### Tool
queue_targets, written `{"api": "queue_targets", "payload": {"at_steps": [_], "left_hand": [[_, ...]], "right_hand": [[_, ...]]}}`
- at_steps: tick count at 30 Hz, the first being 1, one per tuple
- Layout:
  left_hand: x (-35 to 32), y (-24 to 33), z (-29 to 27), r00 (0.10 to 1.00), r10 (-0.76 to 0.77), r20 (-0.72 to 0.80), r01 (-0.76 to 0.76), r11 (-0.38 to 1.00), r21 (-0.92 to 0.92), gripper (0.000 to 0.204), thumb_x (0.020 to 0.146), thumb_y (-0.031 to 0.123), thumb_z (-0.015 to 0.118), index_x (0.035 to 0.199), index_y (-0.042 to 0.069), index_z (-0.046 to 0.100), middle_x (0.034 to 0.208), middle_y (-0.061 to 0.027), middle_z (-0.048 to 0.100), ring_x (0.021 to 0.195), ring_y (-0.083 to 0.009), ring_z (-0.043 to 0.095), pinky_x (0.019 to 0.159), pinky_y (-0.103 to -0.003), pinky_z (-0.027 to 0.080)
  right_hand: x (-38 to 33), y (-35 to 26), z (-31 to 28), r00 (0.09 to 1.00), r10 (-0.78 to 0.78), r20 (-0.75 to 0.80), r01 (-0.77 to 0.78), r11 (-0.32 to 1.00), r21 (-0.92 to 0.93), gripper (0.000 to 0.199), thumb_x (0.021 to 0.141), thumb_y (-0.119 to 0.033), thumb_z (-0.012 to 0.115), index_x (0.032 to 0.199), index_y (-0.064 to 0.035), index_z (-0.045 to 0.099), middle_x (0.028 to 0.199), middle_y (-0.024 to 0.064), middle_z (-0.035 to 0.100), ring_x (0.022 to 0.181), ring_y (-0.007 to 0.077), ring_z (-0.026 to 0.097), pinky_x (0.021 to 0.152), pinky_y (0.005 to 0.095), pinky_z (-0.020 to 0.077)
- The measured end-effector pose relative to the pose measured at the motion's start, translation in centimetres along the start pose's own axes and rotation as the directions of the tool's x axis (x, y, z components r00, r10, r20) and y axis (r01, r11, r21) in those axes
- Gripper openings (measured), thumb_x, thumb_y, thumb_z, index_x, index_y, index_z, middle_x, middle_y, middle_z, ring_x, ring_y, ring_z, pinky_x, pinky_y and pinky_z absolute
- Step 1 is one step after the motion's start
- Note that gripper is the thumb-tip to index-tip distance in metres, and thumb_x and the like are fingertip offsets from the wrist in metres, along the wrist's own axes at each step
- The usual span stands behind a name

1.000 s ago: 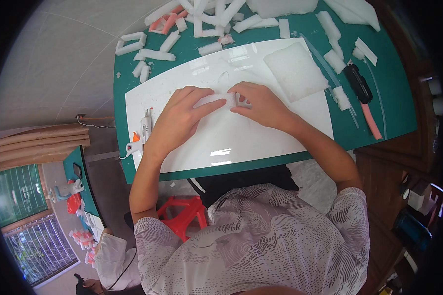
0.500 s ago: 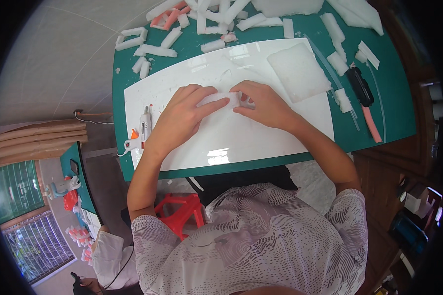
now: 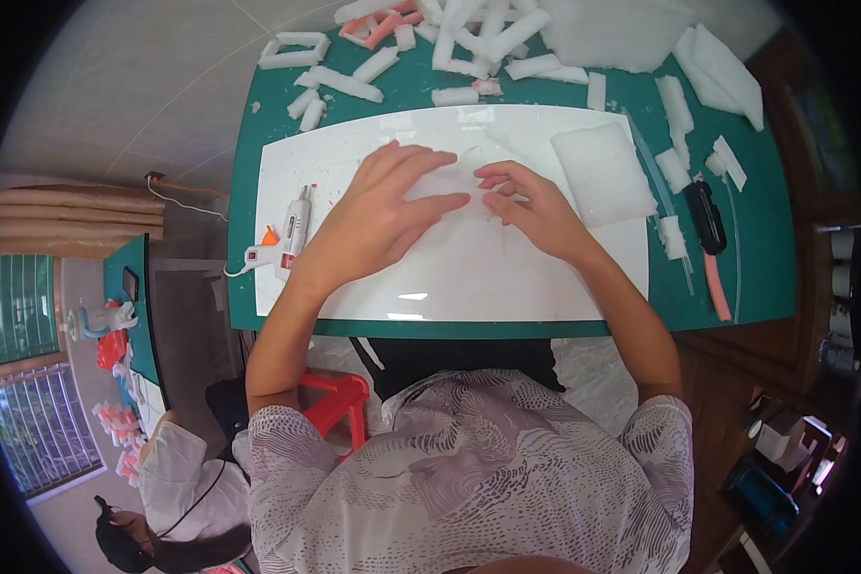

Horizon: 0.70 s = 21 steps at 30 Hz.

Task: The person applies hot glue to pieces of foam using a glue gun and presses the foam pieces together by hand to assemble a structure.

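Over the white board (image 3: 373, 297), my left hand (image 3: 383, 210) has its thumb and fingers on either side of a white foam piece (image 3: 437, 182). The foam's outline melts into the white surface, so its full shape is hard to make out. My right hand (image 3: 538, 206) is just to the right, its fingers loosely bent and thumb apart from them. Nothing shows between its fingers. A flat square foam sheet (image 3: 603, 174) lies to the right of that hand. Left of my left wrist rests a white glue gun (image 3: 282, 244) with an orange trigger.
White and pink foam strips (image 3: 488, 43) crowd the far side of the green table (image 3: 249, 172). At the right lie clear glue sticks (image 3: 646, 143) and a black-handled tool (image 3: 705, 215) with a pink strip. A red stool (image 3: 340, 397) stands below; another person (image 3: 187, 488) is at lower left.
My right hand has come off the foam piece and moved slightly right. My left hand has opened wider around it. The whole view has shifted a little.
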<state>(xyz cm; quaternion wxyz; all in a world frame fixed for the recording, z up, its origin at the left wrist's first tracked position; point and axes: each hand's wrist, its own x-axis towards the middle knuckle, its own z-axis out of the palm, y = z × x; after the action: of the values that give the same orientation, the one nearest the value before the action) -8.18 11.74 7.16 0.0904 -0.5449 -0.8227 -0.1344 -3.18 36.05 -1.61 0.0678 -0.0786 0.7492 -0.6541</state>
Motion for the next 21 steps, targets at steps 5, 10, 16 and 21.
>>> {"api": "queue_targets", "payload": {"at_steps": [5,10,16,21], "left_hand": [[-3.6,-1.3,-1.2,0.807,-0.389,-0.444,0.283,0.915,-0.287,0.025,0.089,0.007,0.070,0.114,0.007,0.071,0.121,-0.0118,0.065,0.106,-0.0251,0.064,0.092,-0.034,0.051],[-8.3,-2.2,3.9,0.464,-0.868,-0.178,0.507,0.425,-0.750,0.025,0.099,0.016,0.063,0.120,0.004,0.063,0.111,-0.0053,0.065,0.090,-0.0107,0.058,0.076,-0.026,0.051],[-7.1,-1.3,7.3,0.534,-0.844,-0.050,0.367,0.285,-0.886,0.037,0.093,0.012,0.069,0.128,0.004,0.059,0.119,-0.0061,0.063,0.092,-0.0117,0.059,0.072,-0.025,0.051],[-6.0,-0.8,7.3,0.617,-0.787,-0.028,0.464,0.392,-0.794,0.054,0.085,0.010,0.076,0.135,0.005,0.056,0.123,-0.0087,0.063,0.086,-0.0125,0.060,0.070,-0.027,0.052]], "right_hand": [[-0.1,0.3,-0.3,1.000,-0.010,-0.005,0.010,1.000,0.010,0.034,0.099,-0.022,0.067,0.127,-0.0052,0.061,0.110,0.0087,0.064,0.091,0.0134,0.064,0.076,0.0259,0.0531],[0.3,0.8,-0.3,0.998,0.048,0.026,-0.050,0.996,0.069,0.033,0.100,-0.020,0.065,0.129,-0.0052,0.060,0.114,0.0086,0.063,0.096,0.0132,0.063,0.078,0.0264,0.0528],[0.2,0.3,-0.7,0.998,0.062,0.017,-0.063,0.996,0.065,0.032,0.100,-0.017,0.062,0.129,-0.0030,0.060,0.119,0.0085,0.062,0.100,0.0128,0.061,0.079,0.0266,0.0516],[0.5,0.3,-0.3,0.995,0.100,0.015,-0.101,0.992,0.077,0.032,0.099,-0.014,0.062,0.130,-0.0022,0.060,0.117,0.0078,0.061,0.097,0.0113,0.059,0.079,0.0266,0.0511]]}}
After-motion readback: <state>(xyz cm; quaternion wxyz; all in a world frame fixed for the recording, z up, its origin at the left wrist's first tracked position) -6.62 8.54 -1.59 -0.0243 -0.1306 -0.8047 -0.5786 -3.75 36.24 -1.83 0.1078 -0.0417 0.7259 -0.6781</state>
